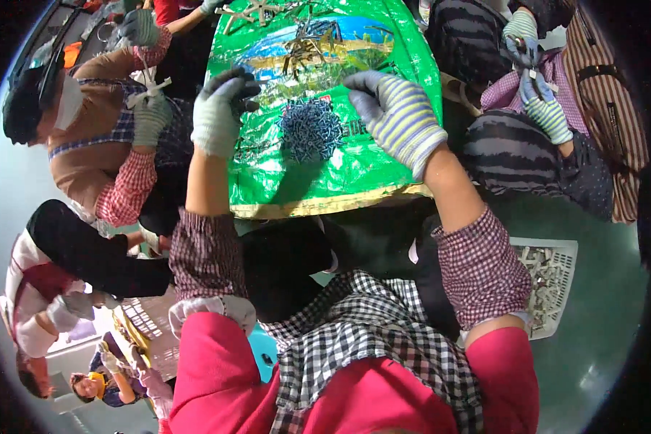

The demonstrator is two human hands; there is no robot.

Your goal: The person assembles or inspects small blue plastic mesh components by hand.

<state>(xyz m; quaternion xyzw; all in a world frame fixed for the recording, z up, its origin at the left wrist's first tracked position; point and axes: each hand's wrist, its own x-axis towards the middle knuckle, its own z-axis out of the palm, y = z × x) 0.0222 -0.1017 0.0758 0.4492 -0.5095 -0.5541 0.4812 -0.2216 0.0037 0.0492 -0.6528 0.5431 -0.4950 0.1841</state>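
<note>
A heap of small dark blue pieces, screw-like in shape [311, 130], lies on a green printed plastic sheet [267, 192]. To its left hovers my left hand [220, 116], in a pale knit glove with dark fingertips. Its fingers are bent and apart, with nothing visible in them. My right hand [405, 119], in a striped glove with grey fingertips, is to the right of the heap. Its thumb and forefinger reach toward the heap but stand apart, and I see nothing between them. Beyond the heap lies a loose bunch of thin dark strips [307, 50].
Pale branched pieces [249, 13] lie at the sheet's far left. A white basket [557, 289] of light parts stands on the floor at right. Gloved co-workers sit close on both sides; one at right holds a small dark item [534, 61].
</note>
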